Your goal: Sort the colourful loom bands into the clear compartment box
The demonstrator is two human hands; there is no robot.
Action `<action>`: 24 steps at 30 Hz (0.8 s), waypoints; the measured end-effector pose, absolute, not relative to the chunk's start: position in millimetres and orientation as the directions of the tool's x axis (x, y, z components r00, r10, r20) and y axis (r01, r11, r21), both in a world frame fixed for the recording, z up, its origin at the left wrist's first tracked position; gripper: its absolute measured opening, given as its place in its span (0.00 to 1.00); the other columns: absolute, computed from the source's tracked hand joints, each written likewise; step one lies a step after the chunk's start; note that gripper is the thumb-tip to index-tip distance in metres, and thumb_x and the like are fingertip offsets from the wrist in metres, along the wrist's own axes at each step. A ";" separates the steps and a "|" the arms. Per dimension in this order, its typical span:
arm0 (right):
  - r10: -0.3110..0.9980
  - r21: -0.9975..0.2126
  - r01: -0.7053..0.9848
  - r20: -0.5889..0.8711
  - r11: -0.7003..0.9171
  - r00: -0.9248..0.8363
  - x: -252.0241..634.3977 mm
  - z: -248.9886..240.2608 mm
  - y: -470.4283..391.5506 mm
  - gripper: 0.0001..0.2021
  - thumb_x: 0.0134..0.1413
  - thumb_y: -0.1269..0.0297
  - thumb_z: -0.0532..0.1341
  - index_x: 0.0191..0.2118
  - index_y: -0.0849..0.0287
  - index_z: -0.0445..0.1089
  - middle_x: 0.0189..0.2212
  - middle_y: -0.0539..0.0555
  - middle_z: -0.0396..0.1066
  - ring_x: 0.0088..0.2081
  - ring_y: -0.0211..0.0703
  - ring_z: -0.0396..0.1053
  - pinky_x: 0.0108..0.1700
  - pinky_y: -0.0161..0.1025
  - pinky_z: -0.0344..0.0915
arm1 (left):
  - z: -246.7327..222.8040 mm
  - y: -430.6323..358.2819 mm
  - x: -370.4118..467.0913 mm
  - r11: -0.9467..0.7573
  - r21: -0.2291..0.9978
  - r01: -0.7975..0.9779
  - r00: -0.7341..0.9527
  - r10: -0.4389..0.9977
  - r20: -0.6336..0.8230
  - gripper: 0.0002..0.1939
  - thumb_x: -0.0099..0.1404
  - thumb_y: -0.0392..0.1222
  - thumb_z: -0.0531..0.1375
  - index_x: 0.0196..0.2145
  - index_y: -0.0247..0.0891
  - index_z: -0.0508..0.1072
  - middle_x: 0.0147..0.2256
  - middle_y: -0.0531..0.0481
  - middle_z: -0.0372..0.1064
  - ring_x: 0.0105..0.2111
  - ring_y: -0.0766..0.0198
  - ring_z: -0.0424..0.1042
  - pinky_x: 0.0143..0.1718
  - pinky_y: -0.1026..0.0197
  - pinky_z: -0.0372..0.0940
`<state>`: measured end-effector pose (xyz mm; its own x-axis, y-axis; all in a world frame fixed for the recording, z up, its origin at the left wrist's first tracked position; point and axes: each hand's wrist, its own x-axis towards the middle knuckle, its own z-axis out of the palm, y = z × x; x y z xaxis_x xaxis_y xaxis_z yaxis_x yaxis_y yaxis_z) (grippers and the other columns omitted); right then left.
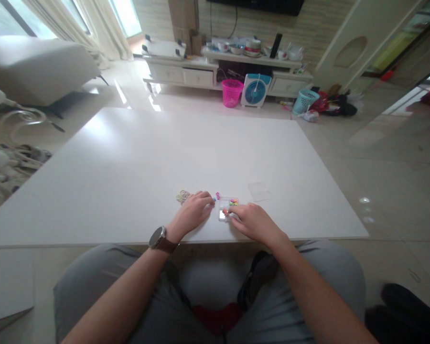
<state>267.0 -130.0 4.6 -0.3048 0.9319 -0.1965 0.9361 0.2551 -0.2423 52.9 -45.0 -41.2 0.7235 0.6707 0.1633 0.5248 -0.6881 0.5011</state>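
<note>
A small clear compartment box (220,219) lies near the table's front edge. Bright multicoloured pieces (233,202) fill its far right compartment. Small orange pieces (225,211) show at its near left, where the index fingertip of my right hand (253,220) touches them; the thumb stands apart from that finger. My left hand (197,208), with a watch on the wrist, rests left of the box, fingers bent together around a small blue piece (214,199) at the tips. Small pink-purple pieces (218,195) lie just beyond. A pile of pale loops (182,196) is partly hidden behind my left hand.
A clear flat lid (259,191) lies on the white table (200,148), right of the box. Beyond the table stand a pink basket (231,93), a blue-and-white fan (255,90), a light blue basket (305,101) and a low cabinet (198,77) with dishes.
</note>
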 end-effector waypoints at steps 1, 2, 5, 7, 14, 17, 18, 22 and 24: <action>0.933 -0.242 0.936 -0.193 0.255 -0.304 267.4 4.1 -130.1 0.14 0.69 0.61 0.53 0.51 0.54 0.74 0.41 0.56 0.79 0.40 0.46 0.75 0.42 0.37 0.59 | -41.4 -44.6 52.9 -0.686 0.503 0.525 0.723 0.672 0.163 0.09 0.69 0.34 0.54 0.38 0.39 0.74 0.40 0.47 0.72 0.43 0.58 0.70 0.45 0.55 0.65; 0.934 -0.244 0.936 -0.191 0.253 -0.302 267.7 3.7 -130.1 0.14 0.69 0.61 0.52 0.51 0.54 0.74 0.41 0.56 0.79 0.41 0.46 0.75 0.43 0.37 0.59 | -41.9 -44.4 53.0 -0.684 0.506 0.526 0.722 0.674 0.160 0.09 0.69 0.34 0.54 0.37 0.39 0.74 0.39 0.47 0.72 0.42 0.58 0.71 0.45 0.55 0.65; 0.937 -0.249 0.937 -0.188 0.245 -0.295 268.3 3.0 -130.2 0.15 0.70 0.60 0.52 0.51 0.54 0.74 0.42 0.57 0.79 0.42 0.47 0.75 0.44 0.37 0.59 | -42.2 -44.3 53.0 -0.676 0.511 0.531 0.720 0.678 0.150 0.08 0.70 0.36 0.55 0.35 0.38 0.74 0.36 0.47 0.72 0.40 0.58 0.71 0.43 0.55 0.64; 0.938 -0.248 0.938 -0.189 0.240 -0.290 268.4 3.3 -130.1 0.15 0.70 0.60 0.52 0.50 0.54 0.74 0.42 0.57 0.79 0.42 0.47 0.75 0.44 0.37 0.60 | -40.4 -45.4 53.1 -0.681 0.521 0.515 0.724 0.671 0.162 0.08 0.70 0.37 0.55 0.36 0.38 0.74 0.36 0.47 0.72 0.39 0.59 0.71 0.43 0.56 0.64; 0.940 -0.246 0.940 -0.190 0.234 -0.284 268.1 5.4 -129.0 0.12 0.69 0.62 0.53 0.47 0.55 0.73 0.42 0.56 0.78 0.42 0.46 0.74 0.43 0.37 0.59 | -35.4 -55.3 59.2 -0.741 0.579 0.340 0.794 0.556 0.245 0.06 0.71 0.38 0.56 0.41 0.40 0.74 0.39 0.48 0.74 0.42 0.60 0.71 0.46 0.57 0.64; 0.937 -0.237 0.940 -0.191 0.245 -0.293 267.4 4.1 -128.7 0.10 0.67 0.63 0.54 0.46 0.55 0.73 0.42 0.56 0.78 0.42 0.46 0.74 0.43 0.37 0.59 | -40.7 -57.2 62.6 -0.758 0.580 0.297 0.819 0.515 0.253 0.07 0.70 0.37 0.57 0.41 0.40 0.75 0.39 0.48 0.75 0.43 0.60 0.71 0.47 0.56 0.64; 0.935 -0.238 0.938 -0.190 0.251 -0.299 267.1 3.5 -128.7 0.10 0.67 0.63 0.54 0.45 0.55 0.73 0.42 0.56 0.78 0.42 0.46 0.74 0.43 0.37 0.59 | -42.3 -57.2 63.2 -0.759 0.582 0.291 0.821 0.511 0.256 0.07 0.70 0.36 0.57 0.41 0.40 0.75 0.39 0.48 0.75 0.44 0.59 0.71 0.47 0.56 0.64; 0.933 -0.238 0.934 -0.179 0.266 -0.311 265.6 1.5 -128.6 0.10 0.67 0.64 0.54 0.46 0.55 0.72 0.42 0.56 0.78 0.41 0.46 0.74 0.42 0.37 0.59 | -42.9 -56.4 62.4 -0.754 0.591 0.287 0.818 0.514 0.259 0.07 0.69 0.36 0.58 0.42 0.41 0.76 0.40 0.48 0.75 0.45 0.59 0.71 0.50 0.55 0.64; 0.934 -0.236 0.936 -0.182 0.263 -0.308 265.4 1.2 -128.7 0.10 0.68 0.63 0.54 0.46 0.56 0.72 0.42 0.56 0.78 0.41 0.46 0.74 0.42 0.37 0.59 | -39.5 -55.8 60.8 -0.750 0.591 0.298 0.815 0.522 0.252 0.08 0.68 0.36 0.59 0.43 0.42 0.76 0.41 0.48 0.75 0.46 0.58 0.71 0.50 0.54 0.65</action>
